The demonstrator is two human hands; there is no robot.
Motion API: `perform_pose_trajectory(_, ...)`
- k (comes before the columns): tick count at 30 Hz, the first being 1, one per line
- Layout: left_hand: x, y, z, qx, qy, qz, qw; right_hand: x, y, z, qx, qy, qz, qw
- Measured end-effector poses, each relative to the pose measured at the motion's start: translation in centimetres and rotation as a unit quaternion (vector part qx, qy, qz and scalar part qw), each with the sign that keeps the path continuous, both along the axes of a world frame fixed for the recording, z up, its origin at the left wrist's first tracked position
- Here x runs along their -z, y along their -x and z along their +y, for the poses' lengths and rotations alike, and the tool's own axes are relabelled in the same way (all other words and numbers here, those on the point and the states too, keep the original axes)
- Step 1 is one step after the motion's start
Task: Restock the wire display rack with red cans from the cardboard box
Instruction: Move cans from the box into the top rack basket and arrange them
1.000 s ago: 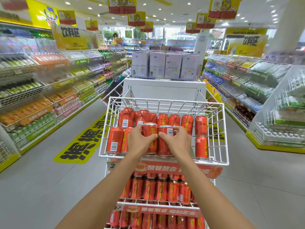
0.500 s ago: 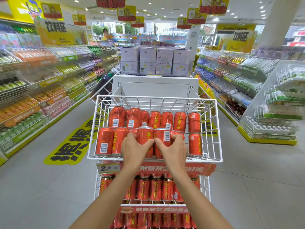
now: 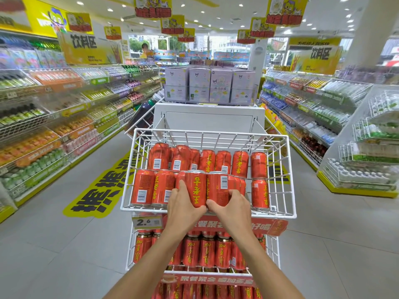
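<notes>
A white wire display rack (image 3: pixel 289 175) stands in front of me, its top basket holding two rows of red cans lying on their sides. My left hand (image 3: pixel 182 209) grips a red can (image 3: pixel 196 187) with yellow characters at the basket's front middle. Right beside it, my right hand (image 3: pixel 234 209) grips a second red can (image 3: pixel 218 187) showing a barcode. Both cans touch each other and rest among the front row. Lower tiers hold more upright red cans (image 3: pixel 207 251). No cardboard box is in view.
A price tag reading 2.6 (image 3: pixel 146 222) hangs under the basket. Behind the rack are a white cabinet (image 3: pixel 208 116) and stacked purple cartons (image 3: pixel 209 84). Drink shelves line the left (image 3: pixel 43 126) and right (image 3: pixel 313 108) aisles, with grey floor on both sides.
Both hands have slid down the two cans toward their near ends, pushing them into the front row. My view has tilted and moved closer to the basket.
</notes>
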State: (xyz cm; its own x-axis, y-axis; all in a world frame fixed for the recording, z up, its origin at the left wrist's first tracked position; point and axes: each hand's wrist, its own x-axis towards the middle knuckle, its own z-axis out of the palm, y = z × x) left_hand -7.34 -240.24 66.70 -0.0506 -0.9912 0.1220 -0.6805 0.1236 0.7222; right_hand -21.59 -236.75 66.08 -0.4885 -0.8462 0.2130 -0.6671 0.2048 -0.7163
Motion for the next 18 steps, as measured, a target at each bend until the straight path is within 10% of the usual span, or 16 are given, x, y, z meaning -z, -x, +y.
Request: perform_pose_trajectory(18,-8.9,-0.6,-7.1,-0.016,0.14,0.094,0.986,-6.9,3.7,-5.7,0.001,0.095,0.006,0.995)
